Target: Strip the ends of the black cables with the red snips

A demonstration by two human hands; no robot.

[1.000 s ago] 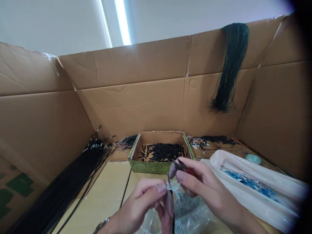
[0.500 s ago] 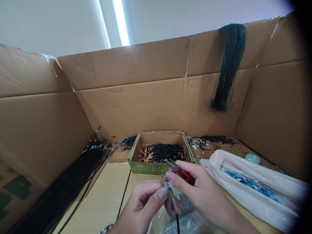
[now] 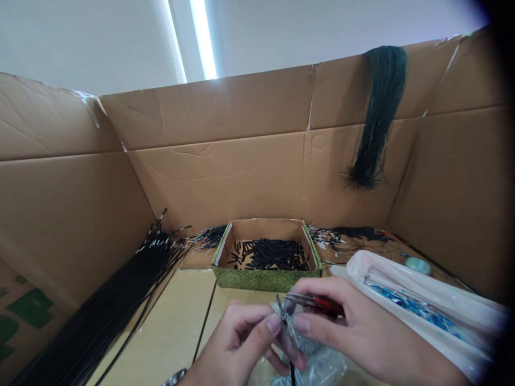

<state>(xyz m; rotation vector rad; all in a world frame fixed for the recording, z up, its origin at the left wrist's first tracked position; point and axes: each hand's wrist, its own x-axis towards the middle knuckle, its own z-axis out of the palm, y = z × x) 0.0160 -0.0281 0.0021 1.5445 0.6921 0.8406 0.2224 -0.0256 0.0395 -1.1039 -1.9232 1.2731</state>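
My left hand pinches the end of a black cable between thumb and fingers. Splayed silvery strands and a short dark tip stick up from the pinch. My right hand grips small red-handled cutters, whose metal jaws lie nearly level beside the cable tip. Its thumb and a finger also reach to the strands. Whether the jaws touch the tip I cannot tell. Below both hands lies a clear plastic bag, partly covered by them.
A green-sided box holds many short black tube pieces. Long black cables lie at the left. A white plastic bag with blue-patterned contents is at the right, near a tape roll. Dark green strands hang over the cardboard wall.
My right hand has shifted right and slightly down. The cutters have turned from pointing up and left to nearly level, with their jaws at the cable tip. My left hand has moved slightly right.
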